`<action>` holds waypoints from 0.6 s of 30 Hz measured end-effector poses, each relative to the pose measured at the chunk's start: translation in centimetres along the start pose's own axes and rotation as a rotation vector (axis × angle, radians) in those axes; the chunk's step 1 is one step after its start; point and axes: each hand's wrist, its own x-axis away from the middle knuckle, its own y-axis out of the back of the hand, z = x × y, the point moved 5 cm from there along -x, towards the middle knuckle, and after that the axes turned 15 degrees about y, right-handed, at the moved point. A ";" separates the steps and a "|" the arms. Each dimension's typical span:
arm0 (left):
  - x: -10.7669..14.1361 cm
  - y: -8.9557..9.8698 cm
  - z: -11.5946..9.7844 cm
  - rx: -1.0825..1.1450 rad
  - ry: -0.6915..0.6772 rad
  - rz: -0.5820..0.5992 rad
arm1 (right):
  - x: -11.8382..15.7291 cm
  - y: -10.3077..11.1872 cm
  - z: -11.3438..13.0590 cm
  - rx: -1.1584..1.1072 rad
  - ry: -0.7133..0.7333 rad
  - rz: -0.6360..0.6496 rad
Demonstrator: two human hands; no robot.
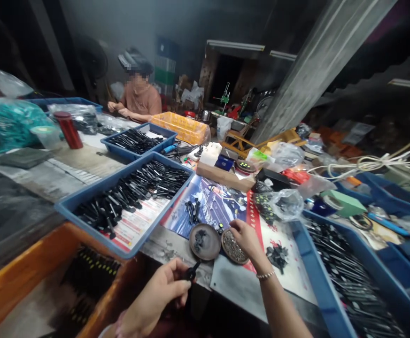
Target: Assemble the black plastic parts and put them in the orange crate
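My left hand is closed around a small black plastic piece with a narrow stem, held just in front of the table edge. Bent over a round dish of small metal parts, my right hand has its fingertips pinched together near the rim; whatever they hold is too small to make out. Beside that dish sits a brown bowl with a few black bits in it. Several black pieces lie on the printed sheet behind the bowls, and a pile of black parts rests to the right.
Blue trays of black parts stand left and right. An orange crate is low at the left. Behind are a cardboard box, plastic bags and a yellow basket. Another person sits across the table.
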 end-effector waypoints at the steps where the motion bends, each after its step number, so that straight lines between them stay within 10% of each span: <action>1: -0.3 0.0 -0.1 0.002 -0.003 -0.007 | -1.0 -0.6 -0.3 0.040 0.007 0.051; 10: -2.9 1.5 -0.1 0.058 0.041 -0.089 | -5.4 -4.5 -1.9 0.193 0.041 0.361; 18: -4.3 1.8 -1.1 0.014 0.071 -0.093 | -5.7 -3.2 -1.3 0.026 0.035 0.217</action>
